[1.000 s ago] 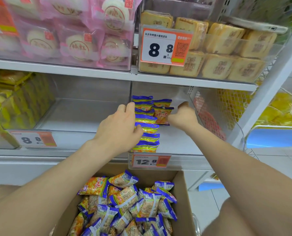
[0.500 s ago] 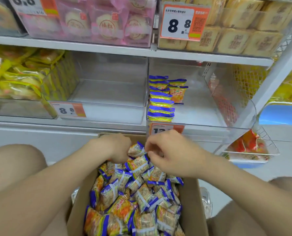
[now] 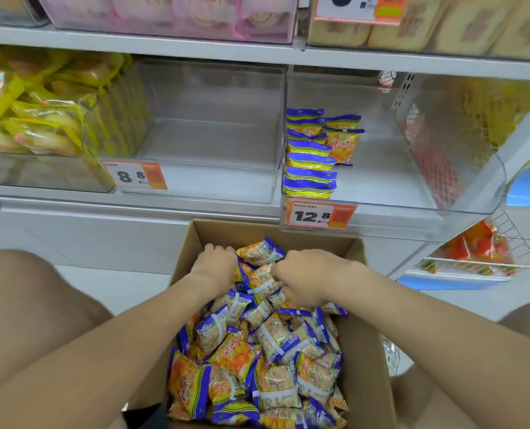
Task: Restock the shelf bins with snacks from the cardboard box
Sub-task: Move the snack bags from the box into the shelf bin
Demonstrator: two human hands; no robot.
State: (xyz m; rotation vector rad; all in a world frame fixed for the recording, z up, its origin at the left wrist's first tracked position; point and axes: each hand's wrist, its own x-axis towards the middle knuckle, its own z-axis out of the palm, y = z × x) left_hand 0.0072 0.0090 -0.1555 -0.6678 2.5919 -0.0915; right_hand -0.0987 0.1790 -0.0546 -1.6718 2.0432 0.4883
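Hands, up at shelf bin (image 3: 381, 181) 1 s ago, now low-centre in cardboard box (image 3: 362, 335): left hand (image 3: 215, 267) & right hand (image 3: 307, 278) curled, apparently gripping snack packets (image 3: 273, 342); stocked row (image 3: 310, 162) in bin unchanged.

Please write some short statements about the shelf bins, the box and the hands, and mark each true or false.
1. The left hand and the right hand are both in the cardboard box, among the snack packets. True.
2. The bin with the 12.8 tag holds a row of blue-and-yellow packets along its left side. True.
3. The bin with the 8.8 tag is full of packets. False: that bin shows no packets inside.
4. The cardboard box is nearly empty. False: it is piled with packets.
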